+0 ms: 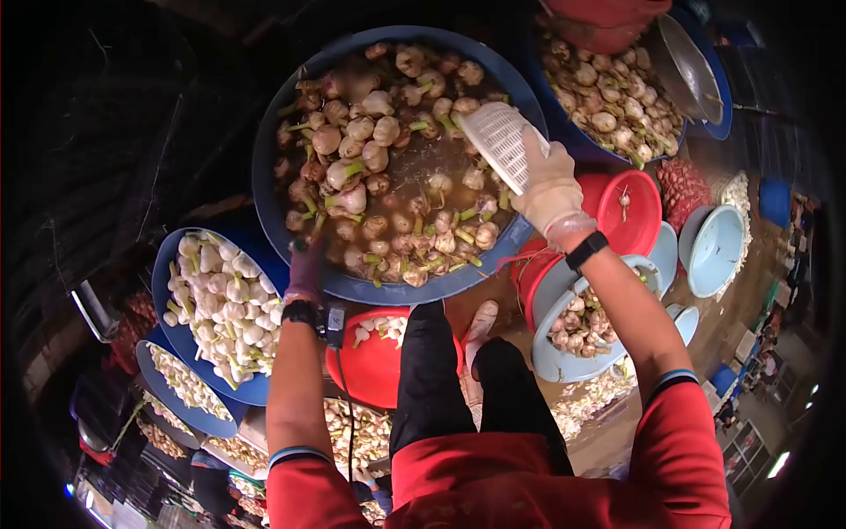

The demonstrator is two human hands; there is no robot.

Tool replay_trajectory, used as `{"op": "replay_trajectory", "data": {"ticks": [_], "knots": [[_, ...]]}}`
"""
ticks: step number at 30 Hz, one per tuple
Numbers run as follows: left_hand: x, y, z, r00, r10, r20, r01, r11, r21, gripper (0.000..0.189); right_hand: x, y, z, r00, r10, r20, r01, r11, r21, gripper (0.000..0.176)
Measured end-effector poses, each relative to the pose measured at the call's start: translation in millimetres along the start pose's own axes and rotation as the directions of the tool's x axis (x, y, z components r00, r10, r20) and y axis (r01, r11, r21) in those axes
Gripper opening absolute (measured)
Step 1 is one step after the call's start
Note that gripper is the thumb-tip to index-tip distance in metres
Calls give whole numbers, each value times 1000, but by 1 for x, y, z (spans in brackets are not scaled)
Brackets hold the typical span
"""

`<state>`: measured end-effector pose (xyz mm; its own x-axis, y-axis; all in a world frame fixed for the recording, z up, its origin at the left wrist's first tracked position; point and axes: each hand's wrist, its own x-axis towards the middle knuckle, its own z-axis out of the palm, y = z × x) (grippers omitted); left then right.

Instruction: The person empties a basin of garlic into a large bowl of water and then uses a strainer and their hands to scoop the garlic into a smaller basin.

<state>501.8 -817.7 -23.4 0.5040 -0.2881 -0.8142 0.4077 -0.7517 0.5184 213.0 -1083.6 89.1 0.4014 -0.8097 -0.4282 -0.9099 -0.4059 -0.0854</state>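
A large blue tub holds brown water with many garlic bulbs floating in it, some with green stems. My right hand, in a pale glove, grips a white slotted basket tilted over the tub's right side. My left hand, in a dark purple glove, is at the tub's lower left rim. Its fingers are dark and blurred, so their pose and anything in them cannot be made out.
Cleaner garlic fills a blue tub at the left. A red basin stands by my legs. At the right are a light blue basin with garlic, a red bucket and another garlic tub.
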Motion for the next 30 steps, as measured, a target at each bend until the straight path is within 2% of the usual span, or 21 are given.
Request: {"op": "replay_trajectory", "data": {"ticks": [1, 2, 3, 5, 7, 8, 9, 10, 12, 14, 16, 19, 21, 22, 24, 25, 26, 28, 29, 30], "knots": [[18, -3, -7, 996, 89, 24, -88, 996, -35, 46, 6, -1, 6, 1000, -3, 12, 3, 1000, -12, 97], [32, -2, -12, 983, 178, 47, -174, 982, -71, 49, 11, -1, 12, 998, 56, 15, -56, 998, -4, 98], [44, -4, -13, 985, 167, 51, -163, 984, -79, 49, 17, 1, 18, 993, 114, 14, -114, 993, 3, 98], [64, -1, -14, 966, 260, -10, -260, 964, -57, 48, 24, 12, 40, 994, 105, -12, -105, 994, 3, 99], [87, 0, -20, 961, 277, -24, -276, 961, 32, 54, 30, 17, 53, 997, 68, 45, -68, 998, -2, 100], [86, 10, -19, 974, 223, 38, -221, 974, -44, 61, 34, 11, 48, 989, 78, 127, -79, 997, -2, 103], [87, 18, -16, 980, 172, 97, -161, 980, -117, 68, 38, 13, 54, 987, 81, 136, -80, 997, -7, 103], [93, 15, -12, 982, 162, 95, -150, 982, -117, 68, 43, 14, 63, 984, 88, 156, -88, 996, -5, 102], [107, 10, -6, 968, 201, 151, -219, 969, 114, 76, 50, 16, 81, 978, 91, 186, -92, 996, -1, 101], [106, 5, -3, 977, 179, 115, -198, 962, 189, 78, 56, 18, 96, 971, 138, 196, -145, 989, 21, 105], [101, -5, 5, 984, 155, 85, -173, 945, 277, 80, 65, 24, 111, 966, 135, 221, -153, 986, 66, 104], [97, -42, 33, 986, -80, 144, 85, 996, -29, 64, 83, 30, 134, 964, 132, 231, -167, 976, 140, 103], [92, -60, 54, 952, -213, 218, 263, 935, -237, 54, 91, 31, 147, 969, 114, 218, -157, 969, 191, 104], [88, -62, 62, 953, -216, 212, 265, 934, -240, 54, 90, 30, 153, 969, 108, 222, -152, 969, 192, 104], [81, -57, 70, 956, -69, 287, 74, 997, -8, 41, 89, 19, 162, 907, 235, 350, -346, 890, 297, 104], [79, -61, 69, 961, -61, 270, 66, 998, -11, 41, 89, 15, 167, 912, 218, 347, -330, 892, 307, 104], [74, -63, 68, 901, 270, 339, -359, 902, 238, 42, 89, 13, 171, 914, 205, 350, -328, 880, 344, 105], [63, -57, 70, 715, 508, 481, -697, 579, 423, 42, 84, 14, 178, 919, 188, 346, -310, 888, 340, 107], [41, -16, 76, 840, 366, 400, -479, 847, 230, 41, 81, 14, 169, 907, 180, 381, -324, 876, 358, 108], [21, 20, 78, 912, 173, 371, -184, 983, -7, 40, 83, 17, 160, 907, 144, 395, -304, 874, 380, 108]]}}
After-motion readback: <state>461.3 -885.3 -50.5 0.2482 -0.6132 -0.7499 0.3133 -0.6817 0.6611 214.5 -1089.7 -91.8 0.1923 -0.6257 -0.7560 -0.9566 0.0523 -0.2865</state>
